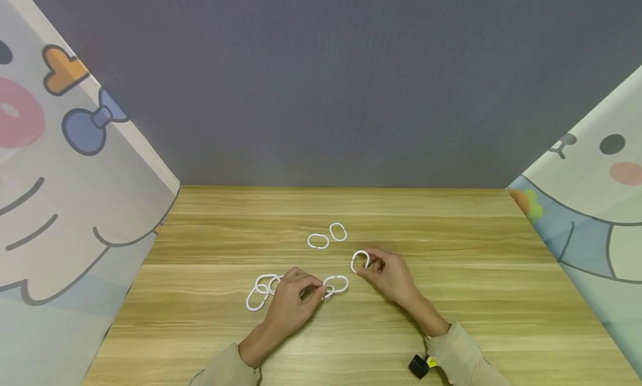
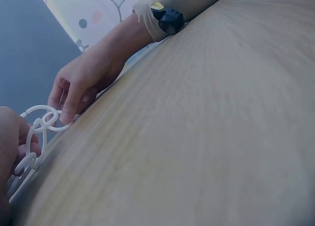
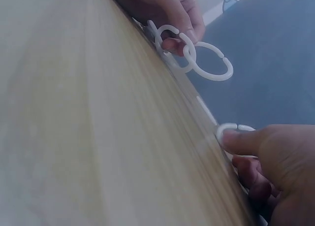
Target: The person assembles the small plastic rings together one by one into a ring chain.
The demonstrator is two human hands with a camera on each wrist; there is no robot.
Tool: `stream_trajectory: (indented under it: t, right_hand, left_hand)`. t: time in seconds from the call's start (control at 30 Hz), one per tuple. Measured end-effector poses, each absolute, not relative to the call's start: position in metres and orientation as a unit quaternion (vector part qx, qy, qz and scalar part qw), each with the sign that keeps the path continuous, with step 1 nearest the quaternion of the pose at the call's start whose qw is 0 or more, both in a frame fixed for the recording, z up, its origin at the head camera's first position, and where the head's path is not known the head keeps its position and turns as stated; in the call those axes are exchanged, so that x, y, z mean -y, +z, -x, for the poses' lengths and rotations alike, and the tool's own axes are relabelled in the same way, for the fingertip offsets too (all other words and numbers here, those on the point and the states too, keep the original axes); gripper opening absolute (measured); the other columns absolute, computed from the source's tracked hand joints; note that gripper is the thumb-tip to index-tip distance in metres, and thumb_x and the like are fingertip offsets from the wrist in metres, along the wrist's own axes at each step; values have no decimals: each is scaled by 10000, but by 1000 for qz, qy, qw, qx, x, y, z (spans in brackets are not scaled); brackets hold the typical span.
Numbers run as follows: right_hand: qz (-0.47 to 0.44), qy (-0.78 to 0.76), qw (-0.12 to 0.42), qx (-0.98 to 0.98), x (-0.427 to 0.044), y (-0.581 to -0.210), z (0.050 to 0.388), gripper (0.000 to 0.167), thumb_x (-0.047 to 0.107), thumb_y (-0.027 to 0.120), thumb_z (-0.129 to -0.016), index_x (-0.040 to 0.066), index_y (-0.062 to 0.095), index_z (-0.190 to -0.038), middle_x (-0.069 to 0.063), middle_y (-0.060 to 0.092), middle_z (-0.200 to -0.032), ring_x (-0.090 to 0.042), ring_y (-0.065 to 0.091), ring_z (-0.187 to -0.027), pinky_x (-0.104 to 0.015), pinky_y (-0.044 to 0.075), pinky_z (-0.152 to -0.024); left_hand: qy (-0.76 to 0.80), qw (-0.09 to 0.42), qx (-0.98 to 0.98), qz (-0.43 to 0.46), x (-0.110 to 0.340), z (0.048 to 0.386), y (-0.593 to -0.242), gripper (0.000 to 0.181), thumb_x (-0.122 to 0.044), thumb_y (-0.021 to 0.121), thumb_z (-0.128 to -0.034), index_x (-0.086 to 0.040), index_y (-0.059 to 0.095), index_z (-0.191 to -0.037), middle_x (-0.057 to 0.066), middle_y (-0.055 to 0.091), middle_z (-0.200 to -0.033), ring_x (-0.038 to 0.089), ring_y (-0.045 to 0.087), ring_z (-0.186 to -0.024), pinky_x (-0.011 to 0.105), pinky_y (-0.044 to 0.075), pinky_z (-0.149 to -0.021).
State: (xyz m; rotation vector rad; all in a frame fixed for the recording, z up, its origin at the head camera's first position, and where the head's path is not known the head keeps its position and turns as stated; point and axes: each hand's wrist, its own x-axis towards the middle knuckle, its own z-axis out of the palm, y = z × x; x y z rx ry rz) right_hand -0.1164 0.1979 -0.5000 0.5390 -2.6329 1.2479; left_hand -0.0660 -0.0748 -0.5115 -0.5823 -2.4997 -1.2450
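With thumb and fingertips, my left hand (image 1: 292, 298) pinches a chain of white oval plastic links near its right end. One end link (image 1: 346, 284) sticks out to the right of the fingers; in the right wrist view that link (image 3: 211, 78) hangs tilted above the table. On the other side of the hand, more joined links (image 1: 249, 298) trail left, partly hidden by it. My right hand (image 1: 392, 274) pinches a single white link (image 1: 353, 259) between thumb and finger, apart from the chain. Each link has a small gap in its side.
Two loose white links, one lying flat (image 1: 318, 234) and one tilted beside it (image 1: 338, 224), are farther back on the wooden table (image 1: 426, 219). A grey panel (image 1: 341, 96) stands behind the table. A black wrist device (image 1: 418, 366) sits by the right sleeve.
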Motion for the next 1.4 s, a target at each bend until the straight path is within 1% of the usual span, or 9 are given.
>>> stream_trajectory:
  t: [0.17, 0.33, 0.53, 0.7, 0.8, 1.0, 1.13, 1.23, 1.4]
  right_hand:
    - [-181, 482, 68, 855, -198, -500, 115, 231, -25, 812, -976, -62, 806, -1204, -30, 766, -832, -35, 645, -609, -247, 560, -545]
    - [-171, 547, 44, 818, -199, -502, 113, 217, -47, 721, -1041, -122, 772, -1239, -104, 759, -822, -108, 661, -583, -253, 572, -534]
    - [-146, 605, 7, 783, -195, -494, 107, 243, -31, 721, -1050, -111, 756, -1277, -153, 728, -775, -127, 623, -521, -231, 502, -434]
    - [-158, 621, 0, 768, -187, -485, 101, 208, -10, 735, -1048, -97, 773, -1233, -201, 719, -753, -100, 581, -483, -230, 463, -387]
    - [-175, 616, 0, 769, -182, -482, 97, 179, -7, 736, -1047, -85, 790, -1199, -175, 724, -731, -127, 569, -458, -224, 440, -374]
    - [-172, 613, 15, 771, -172, -481, 92, 145, -18, 751, -1032, -84, 809, -1147, -127, 721, -688, -181, 563, -430, -206, 414, -373]
    - [-160, 607, 19, 778, -167, -481, 90, 129, -4, 779, -1018, -74, 818, -1118, -153, 750, -742, -101, 566, -452, -204, 427, -386]
    - [-153, 588, 27, 794, -164, -480, 88, 100, 8, 804, -1002, -35, 837, -1085, -109, 771, -770, -47, 577, -503, -197, 456, -422]
    - [-148, 563, 34, 813, -163, -482, 88, 75, 16, 825, -985, 17, 855, -1054, -38, 777, -779, -29, 587, -536, -190, 472, -453]
  left_hand:
    - [-433, 143, 867, 202, 75, 65, -512, 95, -116, 910, -900, -167, 832, -884, -128, 745, -825, 33, 553, -822, 230, 493, -697]
    - [-430, 140, 867, 207, 75, 65, -511, 88, -133, 910, -907, -174, 834, -890, -135, 744, -826, 27, 555, -824, 234, 489, -704]
    - [-431, 143, 864, 216, 76, 66, -512, 82, -134, 908, -910, -168, 836, -893, -125, 749, -829, 28, 561, -831, 237, 496, -713]
    - [-430, 146, 864, 221, 76, 66, -512, 83, -137, 912, -909, -165, 836, -891, -113, 760, -834, 32, 571, -839, 244, 504, -720]
    - [-428, 148, 864, 220, 76, 66, -512, 86, -139, 916, -904, -168, 837, -889, -112, 763, -835, 31, 574, -841, 245, 504, -722]
    - [-426, 158, 863, 223, 76, 66, -511, 88, -146, 924, -895, -176, 842, -888, -117, 770, -838, 34, 582, -841, 246, 504, -724]
    - [-427, 164, 859, 228, 75, 66, -511, 88, -147, 928, -889, -177, 846, -886, -118, 778, -842, 37, 585, -836, 243, 500, -720]
    - [-428, 166, 858, 232, 75, 67, -511, 82, -144, 926, -890, -172, 849, -886, -114, 783, -847, 38, 587, -836, 242, 501, -720]
    - [-428, 170, 856, 237, 76, 67, -512, 72, -146, 920, -893, -171, 853, -890, -114, 789, -856, 43, 592, -838, 245, 501, -727]
